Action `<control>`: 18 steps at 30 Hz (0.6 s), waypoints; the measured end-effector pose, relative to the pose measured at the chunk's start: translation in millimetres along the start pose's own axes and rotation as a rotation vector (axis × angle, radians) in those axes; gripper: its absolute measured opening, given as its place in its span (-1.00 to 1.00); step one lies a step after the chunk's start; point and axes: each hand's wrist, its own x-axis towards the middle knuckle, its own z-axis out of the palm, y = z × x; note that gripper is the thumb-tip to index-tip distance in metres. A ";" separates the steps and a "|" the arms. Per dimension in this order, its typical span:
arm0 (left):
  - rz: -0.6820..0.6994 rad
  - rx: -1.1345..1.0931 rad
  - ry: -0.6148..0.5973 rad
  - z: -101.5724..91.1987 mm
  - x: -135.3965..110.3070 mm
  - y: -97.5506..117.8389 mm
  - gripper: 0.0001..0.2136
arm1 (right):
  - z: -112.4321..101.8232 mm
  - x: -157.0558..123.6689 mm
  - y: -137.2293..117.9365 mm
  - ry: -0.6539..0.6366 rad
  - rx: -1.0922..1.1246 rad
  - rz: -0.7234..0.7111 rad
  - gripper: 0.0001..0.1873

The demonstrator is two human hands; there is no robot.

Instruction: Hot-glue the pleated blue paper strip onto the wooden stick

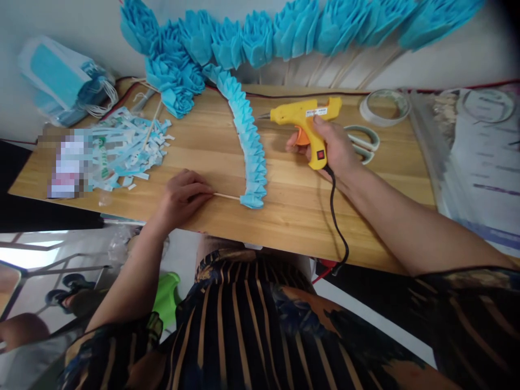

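With twelve o'clock straight away from the person, striped clothes (pixel 244 319) fill six o'clock, just below the near edge of the worktop (pixel 203 135). Near that edge, toward eight, the left hand (pixel 184 195) rests, thumb and fingers pinched on a thin stick (pixel 226 196). The stick points to three and meets the near end of a pleated blue strip (pixel 251 143), which lies along the middle of the worktop and curves away to eleven.

At two o'clock from the stick, the right hand (pixel 338 146) is wrapped around the handle of a yellow glue gun (pixel 311 122), fingers by the orange trigger; I cannot tell whether it is pressed. The nozzle points to nine, apart from the strip, and a black cord (pixel 333 211) drops toward six.

Just beyond the right wrist, toward two, lie scissors (pixel 376 145); past them stands a tape roll (pixel 384 122), with clear bags (pixel 426 141) toward three. Across at ten are blue and white scraps (pixel 136 146), and behind them packed masks (pixel 57 76). Blue flowers (pixel 174 81) heap at eleven, by the strip's far end. Farthest, a row of blooms (pixel 258 40) runs from eleven to one before the wall.
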 end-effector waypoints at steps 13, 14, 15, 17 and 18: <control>-0.051 0.037 -0.053 -1.3 0.7 -1.0 -0.83 | -6.9 2.8 2.9 -0.028 -0.025 -0.005 -0.66; -0.042 0.033 -0.049 -1.2 1.2 -1.1 -0.84 | -6.2 2.4 2.4 -0.036 -0.028 -0.001 -0.67; -0.038 0.030 -0.047 -1.1 1.8 -0.9 -0.84 | -5.5 2.1 1.9 -0.041 -0.032 0.004 -0.67; -0.050 0.037 -0.062 -1.0 2.8 -0.5 -0.83 | -4.7 1.5 1.2 -0.045 -0.035 0.006 -0.67; -0.061 0.042 -0.071 -1.1 3.2 -0.2 -0.82 | -4.6 1.3 1.0 -0.042 -0.033 0.000 -0.66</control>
